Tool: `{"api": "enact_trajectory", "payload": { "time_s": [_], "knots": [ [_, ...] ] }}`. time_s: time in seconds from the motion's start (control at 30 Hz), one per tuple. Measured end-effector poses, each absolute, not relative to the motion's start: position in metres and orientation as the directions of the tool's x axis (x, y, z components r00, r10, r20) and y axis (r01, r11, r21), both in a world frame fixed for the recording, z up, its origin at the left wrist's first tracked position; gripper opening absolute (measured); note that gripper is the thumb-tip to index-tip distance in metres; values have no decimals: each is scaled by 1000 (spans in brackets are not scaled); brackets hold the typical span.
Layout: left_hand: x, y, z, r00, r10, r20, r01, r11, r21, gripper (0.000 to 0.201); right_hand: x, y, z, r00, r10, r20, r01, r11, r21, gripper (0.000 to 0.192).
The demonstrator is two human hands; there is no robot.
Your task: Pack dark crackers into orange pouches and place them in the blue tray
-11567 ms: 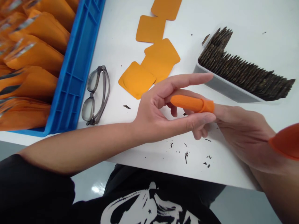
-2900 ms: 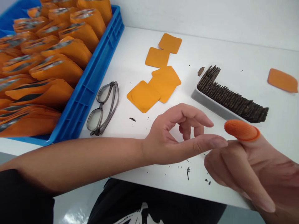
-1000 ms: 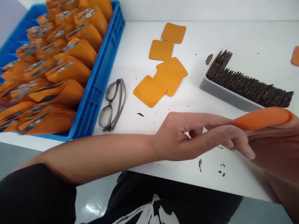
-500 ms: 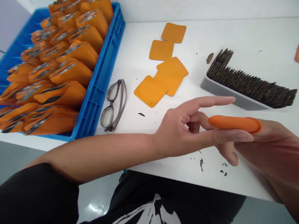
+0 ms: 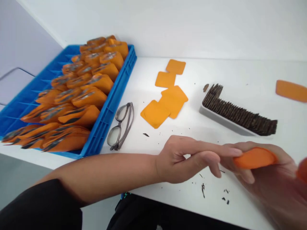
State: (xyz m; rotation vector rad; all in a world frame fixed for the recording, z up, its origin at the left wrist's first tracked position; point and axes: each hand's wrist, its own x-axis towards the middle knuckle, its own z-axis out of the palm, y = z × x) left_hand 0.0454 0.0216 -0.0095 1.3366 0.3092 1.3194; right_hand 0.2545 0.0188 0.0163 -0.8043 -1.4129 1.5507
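Note:
My left hand (image 5: 184, 159) reaches across from the left with its index finger stretched out, the fingertip against an orange finger cot (image 5: 255, 158). This cot covers a digit of my right hand (image 5: 271, 185), which is at the right, partly blurred, with its fingers apart. A second orange piece (image 5: 302, 170), cut off by the right edge, looks like another cot on the right hand. Beyond the hands stands a shallow grey-white tray (image 5: 225, 123) holding a row of thin dark brown flat pieces (image 5: 240, 113) on edge. Neither hand touches it.
Several orange rounded squares (image 5: 155, 113) lie overlapping mid-table. Folded glasses (image 5: 120, 127) sit beside a blue crate (image 5: 112, 105) filled with orange packets (image 5: 100, 84). One orange strip (image 5: 291, 91) lies far right. Dark crumbs (image 5: 203, 190) are scattered near the front edge.
The view has tilted up, showing more wall. My left index finger has come onto the cot, while the left thumb has drawn back from it. My right hand has turned, bringing the second orange piece into view.

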Motion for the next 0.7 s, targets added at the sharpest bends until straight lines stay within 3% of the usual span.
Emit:
{"api": "enact_trajectory", "payload": {
  "time_s": [0.1,0.17,0.33,0.43,0.5,0.6,0.7],
  "knots": [
    [52,19,-7,293,857,424,-488,-247,837,14,252,30,21,-210,977,35,-96,15,-995,48],
    [55,16,-9,303,828,471,-470,-300,830,8,249,34,22,-111,994,25,-81,16,-997,52],
    [50,25,-5,187,622,761,-167,-743,648,44,245,38,17,-34,994,99,-75,97,-992,39],
    [30,41,6,218,521,825,-10,-844,536,43,245,42,13,-34,990,136,-60,134,-989,31],
    [13,51,12,125,513,849,148,-856,496,35,244,45,12,-42,986,161,-54,159,-986,34],
    [-8,63,11,-63,478,876,355,-810,467,41,242,49,10,-41,979,200,-48,198,-979,35],
    [-17,70,0,-30,534,845,505,-721,474,49,240,54,6,-36,970,240,-9,240,-971,41]
  ]
}}
